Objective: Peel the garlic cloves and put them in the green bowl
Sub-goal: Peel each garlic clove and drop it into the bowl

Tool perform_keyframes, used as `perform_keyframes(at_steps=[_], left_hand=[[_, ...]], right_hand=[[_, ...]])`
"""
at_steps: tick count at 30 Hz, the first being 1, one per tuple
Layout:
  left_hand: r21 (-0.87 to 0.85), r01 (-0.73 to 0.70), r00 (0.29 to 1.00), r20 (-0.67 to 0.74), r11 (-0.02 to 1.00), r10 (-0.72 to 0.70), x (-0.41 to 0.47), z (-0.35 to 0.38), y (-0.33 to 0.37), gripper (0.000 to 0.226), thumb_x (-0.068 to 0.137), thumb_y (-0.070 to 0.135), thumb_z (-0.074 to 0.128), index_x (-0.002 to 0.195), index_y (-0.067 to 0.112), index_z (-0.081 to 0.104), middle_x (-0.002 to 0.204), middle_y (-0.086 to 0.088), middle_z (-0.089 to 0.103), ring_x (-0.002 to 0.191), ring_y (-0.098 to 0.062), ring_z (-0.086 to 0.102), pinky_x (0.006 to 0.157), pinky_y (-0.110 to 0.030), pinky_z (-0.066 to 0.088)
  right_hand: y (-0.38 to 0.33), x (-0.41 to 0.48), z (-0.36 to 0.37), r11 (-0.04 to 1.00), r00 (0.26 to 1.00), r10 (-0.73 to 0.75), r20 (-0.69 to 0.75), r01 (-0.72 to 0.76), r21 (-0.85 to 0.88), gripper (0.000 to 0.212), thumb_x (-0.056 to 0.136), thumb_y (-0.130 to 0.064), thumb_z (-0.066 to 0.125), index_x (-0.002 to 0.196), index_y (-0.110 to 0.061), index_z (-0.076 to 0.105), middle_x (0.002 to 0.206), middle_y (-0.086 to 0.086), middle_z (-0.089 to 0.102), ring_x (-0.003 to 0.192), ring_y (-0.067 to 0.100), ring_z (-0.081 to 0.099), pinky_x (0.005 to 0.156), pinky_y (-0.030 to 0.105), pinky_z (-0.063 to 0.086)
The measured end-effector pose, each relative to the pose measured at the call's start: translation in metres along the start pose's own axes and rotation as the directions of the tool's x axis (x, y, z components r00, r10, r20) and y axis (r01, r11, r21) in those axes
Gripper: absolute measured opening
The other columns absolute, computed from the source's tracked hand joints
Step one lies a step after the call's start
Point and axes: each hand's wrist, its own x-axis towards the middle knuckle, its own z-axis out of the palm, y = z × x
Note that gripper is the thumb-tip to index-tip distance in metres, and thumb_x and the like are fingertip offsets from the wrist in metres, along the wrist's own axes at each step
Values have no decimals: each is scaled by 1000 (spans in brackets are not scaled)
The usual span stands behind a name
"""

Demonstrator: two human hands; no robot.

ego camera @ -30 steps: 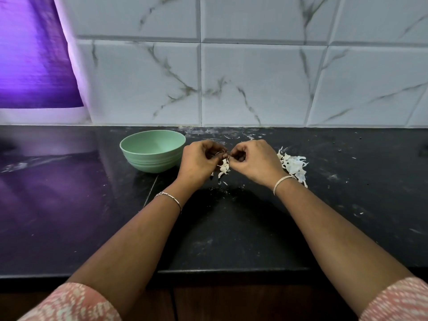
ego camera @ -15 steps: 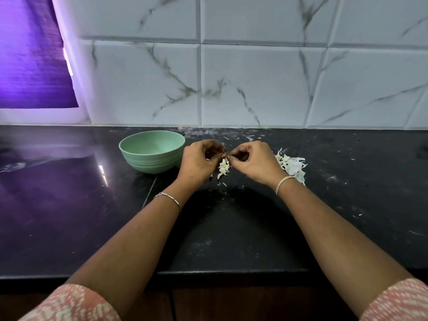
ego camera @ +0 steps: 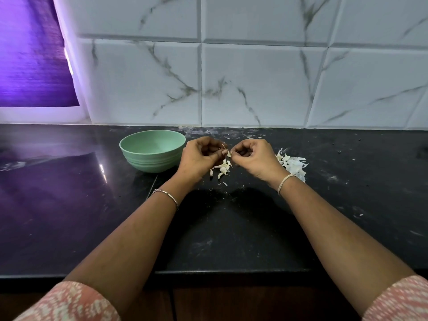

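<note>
A black countertop (ego camera: 231, 228), flecked with white scraps, was seen nearest. Beyond it, a garlic clove (ego camera: 228, 153) was pinched between the curled fingers of the left hand (ego camera: 199, 158) and right hand (ego camera: 254, 158), above loose garlic pieces (ego camera: 223, 169). A green bowl (ego camera: 148, 163) was set just left of the left hand, and peelings (ego camera: 293, 166) were heaped to the right. Behind, marble-veined wall tiles (ego camera: 254, 84) and a purple-lit panel (ego camera: 30, 54) were seen.

A small pale garlic clove (ego camera: 228, 154) is pinched between the left hand (ego camera: 200, 156) and right hand (ego camera: 252, 156), above loose pale cloves and skins (ego camera: 222, 169) on the black bench (ego camera: 231, 228). The round pale-green plastic bowl (ego camera: 150, 162) stands upright just left.

garlic clove (ego camera: 228, 154) mostly hidden, tiny
</note>
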Motion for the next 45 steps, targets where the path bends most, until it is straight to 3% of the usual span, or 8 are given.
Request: perform_keyframes(at_steps=[4,11,16,22,26,33,40,45], left_hand=[[-46,62,998,30,997,-60,-1,4,-1,10,87,5,70,87,14,68,78,-4,65,72,-17,63,68,-34,59],[-242,160,987,52,957,-152,-2,7,4,10,92,4,62,86,8,68,81,-7,60,65,-11,60,63,-26,59],[-296,240,969,132,924,-209,-3,4,6,11,93,6,59,86,8,67,79,-1,60,71,-10,55,69,-29,61],[-325,345,936,189,881,-297,-7,6,10,5,98,12,54,95,11,57,82,-7,61,63,-15,62,66,-36,61],[-315,328,944,150,891,-294,-5,5,9,6,98,10,54,103,7,56,82,-10,61,56,-13,61,63,-33,61],[-238,352,933,169,905,-318,-6,8,7,10,100,7,51,106,9,59,82,-7,54,57,-10,58,60,-31,60],[-154,330,934,194,931,-299,-6,9,5,22,97,3,55,119,3,57,82,-6,55,58,-9,57,60,-29,60],[-162,311,943,175,936,-283,-8,9,4,23,90,5,66,112,4,56,94,-15,57,60,-11,59,57,-26,57]], right_hand=[[0,-1,2,1000,999,-9,-40,9,-4,6,78,-13,70,73,-15,72,66,-2,69,61,10,62,68,30,54],[-6,-4,2,955,979,-182,-90,155,-253,3,75,-26,70,73,-24,69,61,-12,64,59,6,61,63,24,51],[-1,-2,-8,953,986,-127,-111,90,-290,3,80,-24,68,78,-22,70,67,-11,66,63,7,61,63,24,49],[15,7,-38,860,1000,-9,-16,-1,-511,15,94,-28,59,101,-27,72,100,-1,58,95,19,58,83,34,49],[25,6,-64,774,988,89,-124,-147,-617,9,90,-28,65,92,-27,74,106,2,58,99,24,59,83,34,47],[40,4,-83,763,934,185,-305,-332,-554,28,76,-11,74,58,-23,56,74,-3,64,85,25,64,68,27,43],[43,7,-80,824,952,146,-269,-267,-499,24,82,-1,54,90,-21,67,93,6,73,99,29,63,85,39,52],[41,6,-79,826,948,124,-295,-263,-499,8,82,-12,71,87,-19,70,83,1,72,89,23,66,78,33,52]])
